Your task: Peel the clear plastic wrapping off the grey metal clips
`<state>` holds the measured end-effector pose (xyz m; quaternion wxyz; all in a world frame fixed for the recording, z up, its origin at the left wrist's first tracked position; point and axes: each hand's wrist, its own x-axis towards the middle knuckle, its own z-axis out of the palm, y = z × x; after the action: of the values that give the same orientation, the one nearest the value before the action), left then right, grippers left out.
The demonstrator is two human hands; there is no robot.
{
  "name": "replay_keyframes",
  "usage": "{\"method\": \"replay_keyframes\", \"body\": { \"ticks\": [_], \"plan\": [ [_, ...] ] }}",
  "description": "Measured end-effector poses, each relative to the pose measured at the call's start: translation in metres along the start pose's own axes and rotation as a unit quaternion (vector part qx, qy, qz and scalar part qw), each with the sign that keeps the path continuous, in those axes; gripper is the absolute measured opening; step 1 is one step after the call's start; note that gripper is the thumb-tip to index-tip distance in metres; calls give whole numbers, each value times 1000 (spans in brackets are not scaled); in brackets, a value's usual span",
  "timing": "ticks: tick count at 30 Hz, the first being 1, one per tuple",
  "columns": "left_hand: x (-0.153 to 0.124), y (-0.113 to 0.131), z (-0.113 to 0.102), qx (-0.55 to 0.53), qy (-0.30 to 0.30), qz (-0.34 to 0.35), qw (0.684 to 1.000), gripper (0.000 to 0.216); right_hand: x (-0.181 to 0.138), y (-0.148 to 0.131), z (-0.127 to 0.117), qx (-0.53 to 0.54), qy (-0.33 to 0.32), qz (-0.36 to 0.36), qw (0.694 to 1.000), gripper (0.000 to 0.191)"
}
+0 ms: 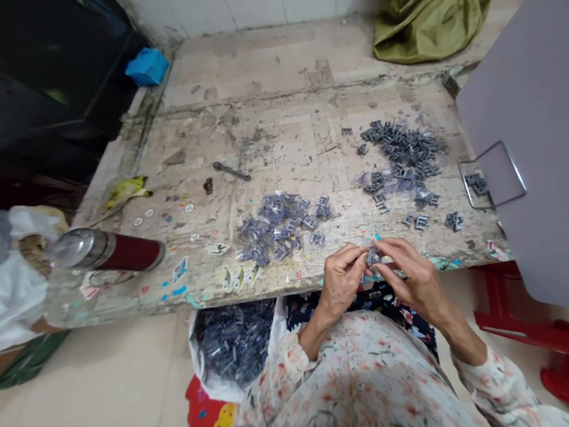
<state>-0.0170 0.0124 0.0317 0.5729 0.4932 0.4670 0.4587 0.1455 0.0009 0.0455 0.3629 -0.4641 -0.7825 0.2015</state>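
Nearest camera: floral shirt (pixel 359 380) of person at work. Worn table (pixel 281 127) ahead, surface stained and scuffed. White sack (pixel 218 384) below front edge, filled with dark bluish-grey pieces. Pile of grey parts (pixel 403 146) on right side of table; smaller heap of pieces in clear wrapping (pixel 278 224) nearer middle. Red flask (pixel 131 251) at left end. Left hand (pixel 339 280) and right hand (pixel 413 272) meet at front edge, fingertips of both pinching small grey part (pixel 373 255); whether wrapped, cannot tell.
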Motion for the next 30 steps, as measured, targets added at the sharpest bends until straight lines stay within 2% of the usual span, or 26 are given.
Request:
{"method": "replay_keyframes", "body": {
  "ticks": [4, 20, 23, 26, 28, 30],
  "plan": [
    [0, 1, -4, 14, -15, 1, 1000, 27, 0, 2, -2, 19, -26, -9, 999, 43],
    [-8, -11, -3, -35, -15, -45, 998, 30, -3, 11, 9, 22, 6, -13, 1000, 24],
    [-5, -18, -9, -25, -35, -76, 996, 33, -4, 20, 10, 7, -26, -30, 999, 24],
    [4, -27, -17, -39, -73, -116, 990, 37, -5, 32, 10, -24, -80, -80, 993, 29],
    [12, -33, -20, -23, -77, -94, 992, 35, -6, 40, 12, -41, -87, -105, 990, 32],
    [17, -39, -18, 23, -43, -31, 998, 28, -6, 47, 16, -40, -74, -110, 990, 35]
  ]
}}
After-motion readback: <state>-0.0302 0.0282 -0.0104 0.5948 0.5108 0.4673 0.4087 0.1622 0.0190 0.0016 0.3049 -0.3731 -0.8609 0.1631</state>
